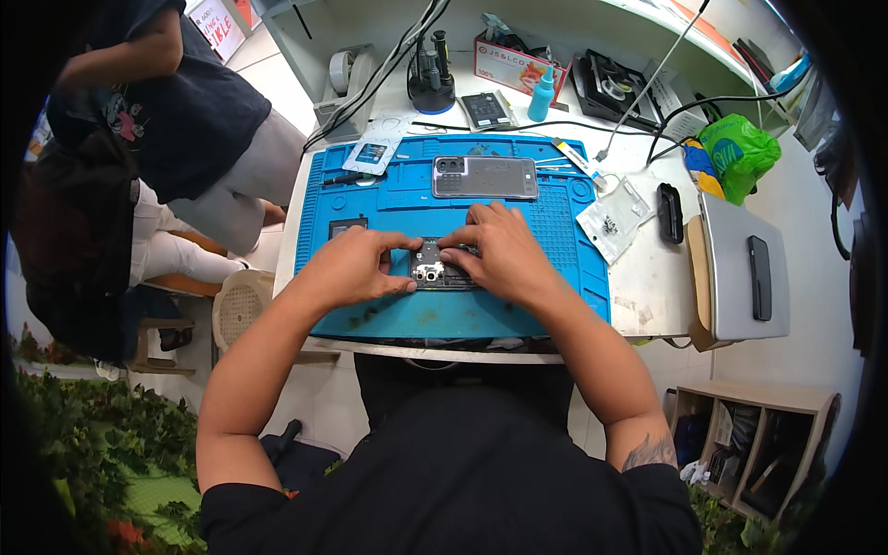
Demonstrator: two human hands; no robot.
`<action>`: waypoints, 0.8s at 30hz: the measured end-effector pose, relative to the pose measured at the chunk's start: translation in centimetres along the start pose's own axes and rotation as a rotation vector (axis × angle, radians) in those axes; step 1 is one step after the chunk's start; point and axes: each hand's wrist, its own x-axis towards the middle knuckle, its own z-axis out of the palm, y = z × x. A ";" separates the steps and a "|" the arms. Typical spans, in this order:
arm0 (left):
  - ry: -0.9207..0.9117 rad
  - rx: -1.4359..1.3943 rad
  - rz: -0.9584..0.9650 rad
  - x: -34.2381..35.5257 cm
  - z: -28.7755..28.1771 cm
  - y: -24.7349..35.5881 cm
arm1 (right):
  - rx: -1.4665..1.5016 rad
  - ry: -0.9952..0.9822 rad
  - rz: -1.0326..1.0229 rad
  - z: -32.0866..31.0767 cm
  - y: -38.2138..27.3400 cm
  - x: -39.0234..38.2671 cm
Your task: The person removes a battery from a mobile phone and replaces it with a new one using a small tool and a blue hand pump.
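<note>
An opened smartphone (428,263) lies on the blue repair mat (407,319), its circuit board and camera parts exposed. My left hand (354,265) grips its left end, index finger at the far edge and thumb at the near edge. The thumb and bent fingers of my right hand (502,248) press on the phone's middle and cover much of its right half. Whether a small part sits under those fingers is hidden. Just beyond, a phone back cover (487,177) with camera openings rests on the mat. A small dark flat part (348,225) is partly behind my left hand.
Right of the mat lie a clear bag of screws (614,223), a black case (670,213) and a laptop (740,268) bearing a dark phone (759,277). At the back stand a blue bottle (542,95) and a screwdriver holder (432,83). A person (199,111) stands at left.
</note>
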 end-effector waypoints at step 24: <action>0.756 -0.105 0.109 0.9 -4.9 -8.7 | -0.114 0.292 -0.022 2.9 -1.6 -1.9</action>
